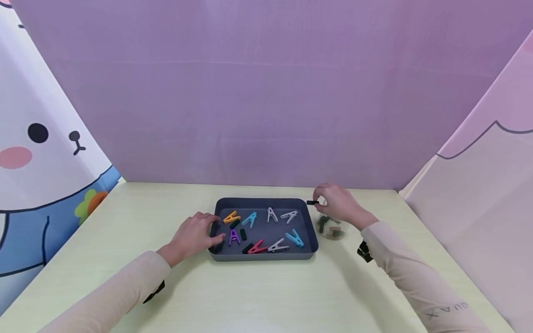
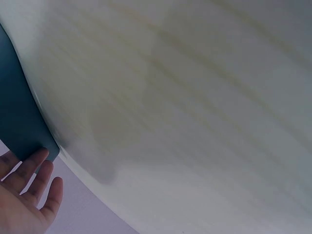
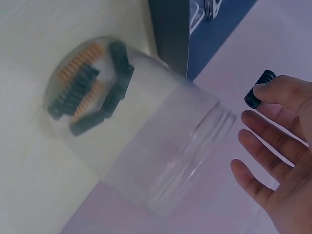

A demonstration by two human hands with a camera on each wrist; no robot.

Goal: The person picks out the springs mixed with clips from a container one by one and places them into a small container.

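Above the right rim of a grey tray (image 1: 266, 256), my right hand (image 1: 338, 203) pinches a short black ridged cylinder (image 3: 260, 89) between thumb and forefinger, other fingers spread. Below that hand stands a clear jar (image 3: 146, 122) with several dark and tan ridged pieces at its bottom. My left hand (image 1: 193, 236) rests at the tray's left end, fingertips touching its wall in the left wrist view. Inside the tray lie several spring clips, among them a yellow clip (image 1: 231, 217), a purple clip (image 1: 234, 237) and a red clip (image 1: 257, 247), with black cylinders (image 1: 243, 234) among them.
The tray and jar stand on a pale wooden table (image 1: 258, 296). A purple cloth backdrop (image 1: 266, 101) rises behind the table's far edge. Printed cloth panels (image 1: 37, 194) flank it on both sides. The jar is close beside the tray's right wall.
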